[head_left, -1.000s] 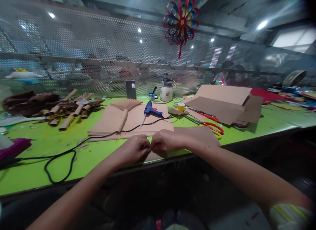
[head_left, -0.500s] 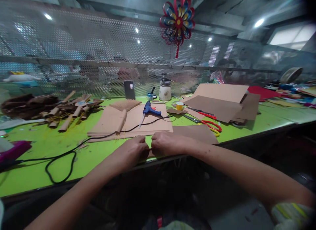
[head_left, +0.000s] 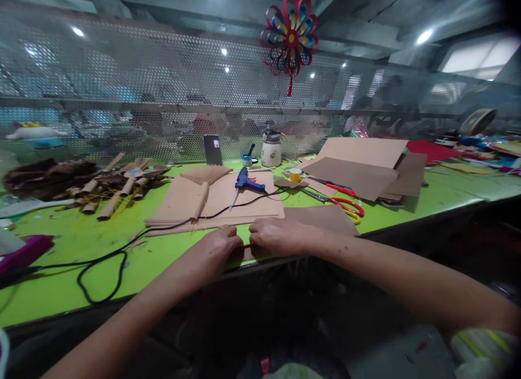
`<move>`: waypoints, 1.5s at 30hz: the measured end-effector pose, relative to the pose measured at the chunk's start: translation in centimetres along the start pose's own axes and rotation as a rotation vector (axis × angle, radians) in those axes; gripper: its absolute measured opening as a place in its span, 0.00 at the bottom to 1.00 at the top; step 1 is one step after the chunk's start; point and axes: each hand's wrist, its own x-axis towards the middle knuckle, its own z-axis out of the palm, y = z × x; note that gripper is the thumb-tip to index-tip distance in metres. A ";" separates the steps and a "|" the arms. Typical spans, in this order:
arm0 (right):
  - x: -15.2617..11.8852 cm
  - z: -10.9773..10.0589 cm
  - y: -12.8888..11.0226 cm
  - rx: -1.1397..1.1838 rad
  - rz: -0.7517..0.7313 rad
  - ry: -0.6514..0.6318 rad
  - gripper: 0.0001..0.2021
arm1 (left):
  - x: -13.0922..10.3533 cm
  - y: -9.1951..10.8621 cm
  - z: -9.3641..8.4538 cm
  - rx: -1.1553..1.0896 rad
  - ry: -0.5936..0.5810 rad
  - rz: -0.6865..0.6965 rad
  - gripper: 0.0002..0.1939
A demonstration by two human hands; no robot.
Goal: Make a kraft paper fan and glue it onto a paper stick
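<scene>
At the front edge of the green table, my left hand (head_left: 222, 246) and my right hand (head_left: 274, 237) are side by side, fingers curled down. Both are closed on a piece of brown paper (head_left: 247, 253); only a narrow part shows in the gap, the rest is hidden under my hands. Just beyond lies a stack of brown paper sheets (head_left: 260, 209), with a pleated paper fan (head_left: 203, 186) and a blue glue gun (head_left: 248, 182) on top. A brown sheet (head_left: 321, 219) lies right of my right hand, near the red and yellow-handled scissors (head_left: 350, 208).
A black cord (head_left: 118, 248) loops across the table (head_left: 163, 276) at left. Rolled paper pieces (head_left: 118, 189) pile up at back left. A yellow tape roll (head_left: 295, 175), a jar (head_left: 271, 151) and large brown sheets (head_left: 358, 175) stand or lie farther back. A perforated screen (head_left: 171, 75) rises behind.
The gap between my hands has widened a little, and more of the brown paper shows in it. The view has shifted slightly; the things on the table stay put.
</scene>
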 end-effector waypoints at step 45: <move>-3.2 1.1 -2.3 -0.175 0.108 0.264 0.11 | 2.9 -1.7 -1.1 -0.438 0.008 -0.169 0.22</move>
